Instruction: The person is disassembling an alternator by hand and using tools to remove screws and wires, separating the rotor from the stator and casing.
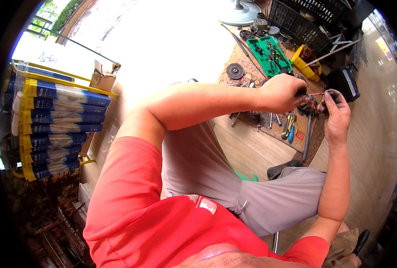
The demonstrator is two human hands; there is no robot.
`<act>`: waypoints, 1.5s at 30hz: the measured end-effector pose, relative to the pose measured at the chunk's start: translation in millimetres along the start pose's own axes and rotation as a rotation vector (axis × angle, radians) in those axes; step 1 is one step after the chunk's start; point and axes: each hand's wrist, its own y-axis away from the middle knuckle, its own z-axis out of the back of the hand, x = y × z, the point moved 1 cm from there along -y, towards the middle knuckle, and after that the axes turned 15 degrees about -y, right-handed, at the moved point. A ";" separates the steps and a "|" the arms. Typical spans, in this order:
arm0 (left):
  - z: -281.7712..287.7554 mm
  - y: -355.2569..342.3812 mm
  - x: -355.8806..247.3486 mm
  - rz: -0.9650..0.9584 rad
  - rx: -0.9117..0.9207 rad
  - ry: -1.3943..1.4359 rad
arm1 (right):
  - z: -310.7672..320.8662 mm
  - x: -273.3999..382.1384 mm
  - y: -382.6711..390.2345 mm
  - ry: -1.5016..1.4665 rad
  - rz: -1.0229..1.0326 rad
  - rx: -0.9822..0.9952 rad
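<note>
My left hand (284, 93) is closed, its fingers curled around one end of a thin reddish twisted wire (315, 94). Facing it, my right hand (337, 111) pinches the wire's other end between thumb and fingertips. The short strand stretches between the two hands, with a dark, coppery part just below it that I cannot make out. Under my hands lies a cardboard sheet (300, 139) bearing tools. On it are screwdrivers with yellow and blue handles (291, 132) and a long dark bar (307, 138).
An open green tool case (270, 54) lies beyond my left hand, with a round dark disc (235, 71) to its left. A yellow container (306, 61) and black crates (296, 22) stand at the back right. Blue and yellow packages (60, 120) hang on a rack at left.
</note>
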 end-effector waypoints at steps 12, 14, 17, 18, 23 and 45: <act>-2.4 1.4 -4.1 -0.160 0.041 0.133 | 0.2 2.4 2.0 0.066 0.050 0.035; 0.5 1.3 -4.5 -0.148 0.112 0.238 | 1.4 3.5 2.3 0.049 0.058 0.062; 3.8 1.0 -5.2 -0.106 0.250 0.417 | 0.9 6.0 3.6 0.007 0.062 0.103; 4.2 1.0 -5.2 -0.088 0.302 0.481 | -0.1 6.8 4.3 -0.012 0.057 0.111; 6.6 0.7 -5.7 -0.093 0.364 0.541 | -1.7 6.7 5.5 -0.070 0.010 0.108; 1.8 1.6 -3.8 -0.036 0.026 0.188 | -5.6 4.0 5.9 0.239 0.085 0.073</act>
